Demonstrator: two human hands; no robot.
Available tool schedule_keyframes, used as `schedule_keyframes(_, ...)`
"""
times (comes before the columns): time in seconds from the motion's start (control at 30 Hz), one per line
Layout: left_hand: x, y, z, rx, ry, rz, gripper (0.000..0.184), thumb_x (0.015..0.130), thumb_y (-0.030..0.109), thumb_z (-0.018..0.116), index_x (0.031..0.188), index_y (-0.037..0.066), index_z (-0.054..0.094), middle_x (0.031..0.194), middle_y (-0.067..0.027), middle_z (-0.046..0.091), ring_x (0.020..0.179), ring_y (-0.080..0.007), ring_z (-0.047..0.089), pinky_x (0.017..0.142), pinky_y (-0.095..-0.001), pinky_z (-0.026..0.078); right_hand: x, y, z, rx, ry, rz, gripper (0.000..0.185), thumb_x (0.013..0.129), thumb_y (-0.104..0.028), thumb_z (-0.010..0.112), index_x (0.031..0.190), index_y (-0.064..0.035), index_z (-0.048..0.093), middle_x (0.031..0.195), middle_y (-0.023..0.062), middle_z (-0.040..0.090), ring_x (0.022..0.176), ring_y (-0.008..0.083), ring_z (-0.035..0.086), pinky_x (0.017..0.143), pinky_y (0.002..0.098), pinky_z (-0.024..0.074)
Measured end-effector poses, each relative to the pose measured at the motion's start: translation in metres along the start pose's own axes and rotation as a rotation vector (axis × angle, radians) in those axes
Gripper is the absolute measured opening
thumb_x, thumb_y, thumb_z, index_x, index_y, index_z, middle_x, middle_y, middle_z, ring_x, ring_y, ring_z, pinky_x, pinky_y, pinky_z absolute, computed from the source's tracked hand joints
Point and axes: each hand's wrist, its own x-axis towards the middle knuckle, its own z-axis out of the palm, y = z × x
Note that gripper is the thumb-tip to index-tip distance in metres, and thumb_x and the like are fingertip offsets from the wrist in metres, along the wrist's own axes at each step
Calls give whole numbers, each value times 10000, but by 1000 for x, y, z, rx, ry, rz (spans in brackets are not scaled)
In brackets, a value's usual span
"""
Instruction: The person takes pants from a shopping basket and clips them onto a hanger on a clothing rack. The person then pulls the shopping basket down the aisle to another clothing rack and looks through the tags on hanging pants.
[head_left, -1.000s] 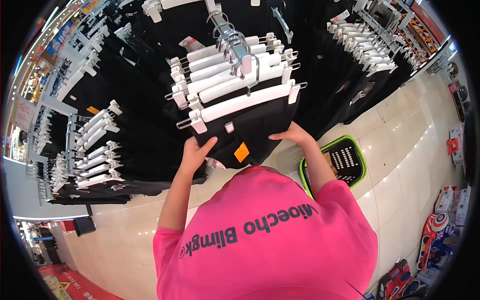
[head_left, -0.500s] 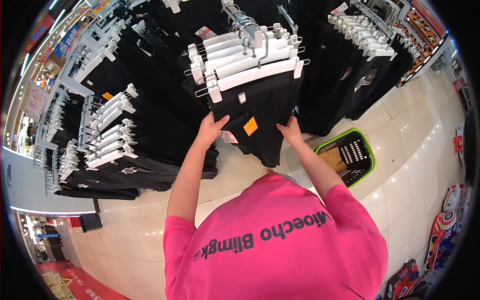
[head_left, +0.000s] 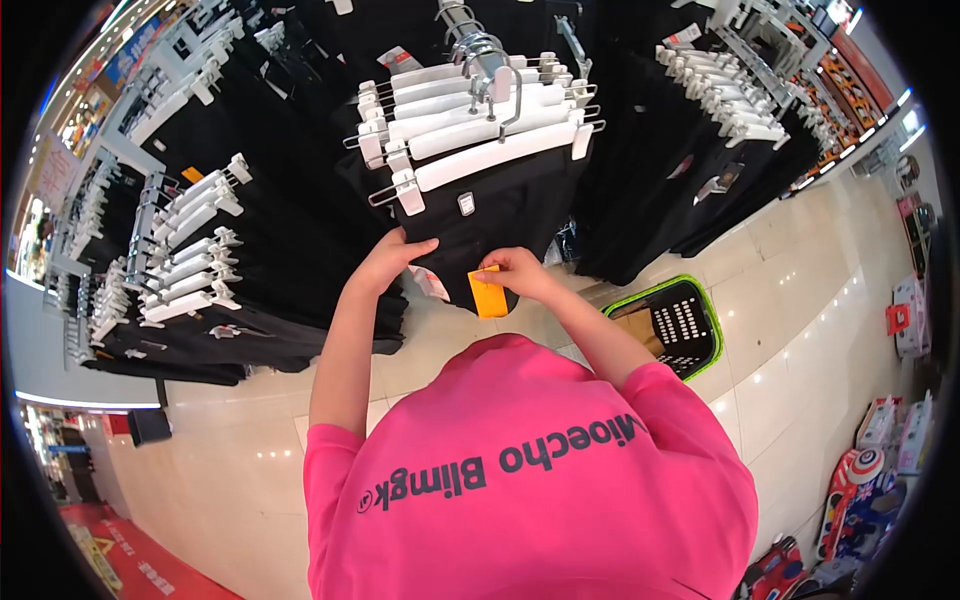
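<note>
Black trousers (head_left: 510, 205) hang from a white clip hanger (head_left: 495, 158), frontmost of several on a metal rail (head_left: 484, 62). My left hand (head_left: 388, 262) grips the left edge of the trousers, thumb on the front and fingers mostly hidden behind. My right hand (head_left: 515, 272) pinches the top of an orange tag (head_left: 489, 296) in front of the black cloth. A small white label (head_left: 466, 204) sits on the trousers below the hanger. Beside my left hand, a white and red tag (head_left: 428, 284) shows at the cloth's edge.
A black basket with a green rim (head_left: 716, 330) stands on the tiled floor at the right. More hangers of dark clothes (head_left: 200, 285) hang on the left, others (head_left: 725, 90) at the upper right. Boxed toys (head_left: 858, 490) line the lower right edge.
My right hand has let go of the trousers' right edge, moved left and taken hold of the orange tag. My left hand has stayed on the left edge.
</note>
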Motion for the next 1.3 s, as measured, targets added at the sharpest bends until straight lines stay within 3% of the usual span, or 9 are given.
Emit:
schedule_keyframes(0.1, -5, -24, 5, 121, 277, 419, 419, 787, 85, 634, 1135, -54, 447, 1061, -113, 564, 925, -181, 549, 841, -288, 416, -4, 2, 1, 354, 70, 72, 190, 787, -130, 676, 876, 23, 609, 781, 48, 636, 737, 80, 586, 642, 221, 457)
schedule_keyframes(0.2, -61, -18, 46, 319, 811, 737, 346, 802, 15, 574, 1121, -31, 446, 1055, -97, 526, 978, -170, 512, 862, -292, 405, -20, -25, -11, 593, 36, 136, 197, 796, -122, 664, 914, 24, 602, 815, 49, 643, 754, 85, 593, 673, 222, 461)
schedule_keyframes(0.3, -86, -34, 81, -141, 585, 513, 335, 815, -29, 523, 1137, 2, 438, 1024, -80, 522, 946, -147, 505, 861, -278, 396, -32, -44, -18, 585, 16, 170, 196, 821, -112, 631, 951, 30, 598, 875, 66, 648, 797, 93, 599, 710, 223, 463)
schedule_keyframes(0.4, -78, -36, 97, -451, -11, 45, 390, 939, 249, 410, 1236, -3, 392, 1035, -112, 547, 968, -178, 535, 884, -290, 407, -36, -57, -24, 645, -26, 165, 194, 854, -127, 593, 991, 10, 592, 900, 50, 643, 820, 82, 587, 734, 217, 446)
schedule_keyframes(0.5, -63, -16, 113, -647, -296, -231, 473, 959, 337, 319, 1260, -25, 369, 1003, -148, 576, 921, -214, 574, 880, -309, 426, -37, -71, -25, 557, 36, 154, 181, 859, -118, 580, 984, 14, 584, 870, 52, 640, 782, 79, 588, 716, 214, 453)
schedule_keyframes(0.73, -55, -20, 79, -477, -506, -151, 451, 962, 302, 320, 1207, -70, 393, 961, -173, 594, 876, -223, 592, 826, -315, 455, -33, -79, -4, 734, 281, 88, 183, 842, -127, 599, 965, 8, 581, 788, 43, 635, 691, 67, 566, 625, 210, 448)
schedule_keyframes(0.9, -55, -10, 43, -437, -450, -165, 409, 963, 273, 329, 1196, -56, 396, 968, -186, 589, 890, -246, 592, 820, -332, 465, -30, -86, 25, 860, 233, 33, 293, 801, -35, 628, 1074, 1, 528, 787, 44, 615, 737, 103, 595, 659, 234, 492)
schedule_keyframes(1.1, -49, -6, 33, -367, -505, -172, 393, 966, 211, 310, 1266, -41, 338, 1152, -230, 516, 1049, -300, 545, 870, -364, 448, -32, -99, 42, 738, 515, 54, 246, 802, -21, 616, 1025, 36, 532, 763, 59, 622, 657, 104, 592, 612, 223, 486)
schedule_keyframes(1.3, -34, -20, 19, -355, -618, -201, 377, 971, 209, 296, 1245, -40, 363, 1150, -207, 522, 1020, -278, 559, 850, -355, 454, -44, -103, 52, 595, 784, 157, 230, 815, -40, 604, 1020, 33, 529, 733, 15, 608, 690, 61, 569, 696, 214, 457)
